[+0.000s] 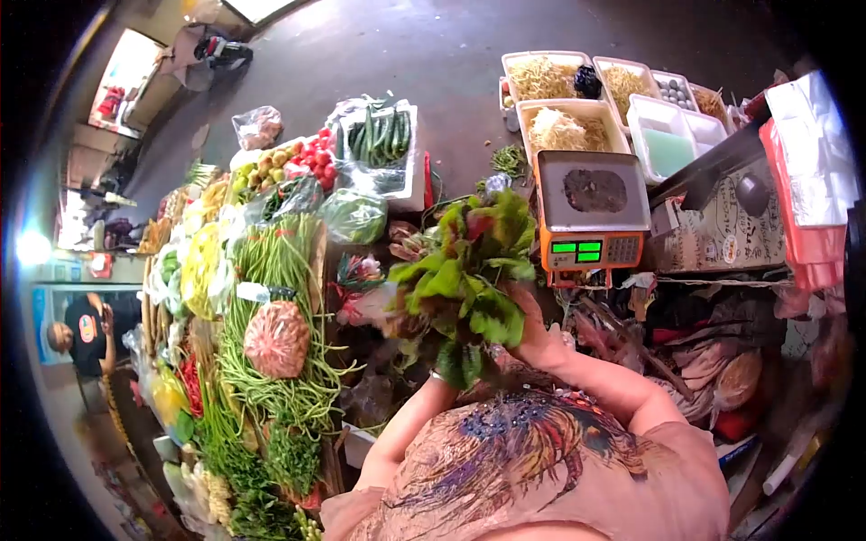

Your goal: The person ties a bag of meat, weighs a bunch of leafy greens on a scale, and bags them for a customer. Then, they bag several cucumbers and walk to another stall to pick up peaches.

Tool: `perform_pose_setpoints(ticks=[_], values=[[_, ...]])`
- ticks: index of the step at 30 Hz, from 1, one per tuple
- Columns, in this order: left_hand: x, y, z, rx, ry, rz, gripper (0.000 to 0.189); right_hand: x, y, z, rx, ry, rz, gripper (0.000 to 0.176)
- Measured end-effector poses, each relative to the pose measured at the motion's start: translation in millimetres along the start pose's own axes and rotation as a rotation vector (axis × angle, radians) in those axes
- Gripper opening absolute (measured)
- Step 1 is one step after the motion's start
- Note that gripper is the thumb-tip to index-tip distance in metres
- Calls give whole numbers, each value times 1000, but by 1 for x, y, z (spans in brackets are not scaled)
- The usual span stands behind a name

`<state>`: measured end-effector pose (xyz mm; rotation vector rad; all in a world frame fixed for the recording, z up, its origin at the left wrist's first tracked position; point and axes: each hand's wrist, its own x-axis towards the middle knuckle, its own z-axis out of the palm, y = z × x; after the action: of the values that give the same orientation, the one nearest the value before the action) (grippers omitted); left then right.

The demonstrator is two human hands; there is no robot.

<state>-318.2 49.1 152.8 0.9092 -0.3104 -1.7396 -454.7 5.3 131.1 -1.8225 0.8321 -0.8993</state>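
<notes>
Gripping bunch of leafy greens (469, 270), red and green, by the stems in right hand (539, 335), fingers closed round them. Running left arm (406, 424) up beneath the leaves; hand there out of sight. Noting orange scale (591, 203) just beyond the bunch, off the desk's (317, 270) right edge; long beans (280, 270) heaped mid-desk; tomatoes (317, 155) toward far edge.

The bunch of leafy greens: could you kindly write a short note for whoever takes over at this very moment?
Right hand: closed on the bunch of leafy greens, held up in front of the chest.
Left hand: hidden under the leaves; only the forearm shows, so its grip is unclear.
Scale: just beyond the bunch, display lit, none of the greens on its pan.
Done: the bunch is in hand.
Left: probably weighing; it is not on the scale yet.
</notes>
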Motion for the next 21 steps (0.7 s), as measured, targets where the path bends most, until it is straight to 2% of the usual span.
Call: perform_pose_setpoints(ticks=[2, 3, 4, 5, 6, 7, 8, 10, 11, 12, 14, 15, 16, 17, 18, 20, 21], values=[[-15, 5, -13, -53, 0, 43, 51, 1, -6, 9, 112, -140, 192, 32], [-19, 9, -18, -68, -4, 74, 50, 3, -5, 28, 176, -36, 236, 35], [-22, 15, -25, -79, -13, 109, 49, 30, -58, 8, -330, -74, -29, 39], [-23, 19, -31, -93, -28, 138, 48, 17, -67, 11, -576, -32, -272, 43], [-24, 25, -39, -113, -42, 171, 48, 5, -43, 26, -638, -363, -57, 58], [-28, 32, -50, -129, -55, 210, 47, 4, -62, 15, -322, -46, -292, 64], [-31, 39, -60, -150, -71, 252, 46, 10, -76, 6, -244, -266, -146, 55], [-40, 53, -88, -208, -120, 342, 44, 36, -115, -38, 152, -354, -80, 43], [-47, 62, -104, -246, -143, 385, 44, 44, -133, -59, 166, -150, -94, 32], [-50, 69, -122, -282, -167, 422, 43, 48, -136, -82, -68, 6, -111, 30], [-72, 92, -131, -451, 140, 365, 36, 49, -150, -137, -351, 258, -106, 24], [-88, 98, -144, -408, 228, 408, 30, 43, -146, -163, -382, 381, -157, 17], [-101, 103, -151, -365, 319, 449, 24, 37, -149, -188, -442, 479, -83, 9], [-115, 105, -129, -399, 351, 489, 20, 26, -156, -213, -500, 568, -8, 6], [-124, 105, -111, -435, 384, 528, 17, 17, -151, -237, -630, 708, -126, 6], [-130, 96, -130, -394, 413, 572, 16, 0, -171, -280, -799, 844, -39, 9], [-135, 91, -140, -346, 459, 613, 16, -6, -173, -299, -1072, 929, -37, 9]])
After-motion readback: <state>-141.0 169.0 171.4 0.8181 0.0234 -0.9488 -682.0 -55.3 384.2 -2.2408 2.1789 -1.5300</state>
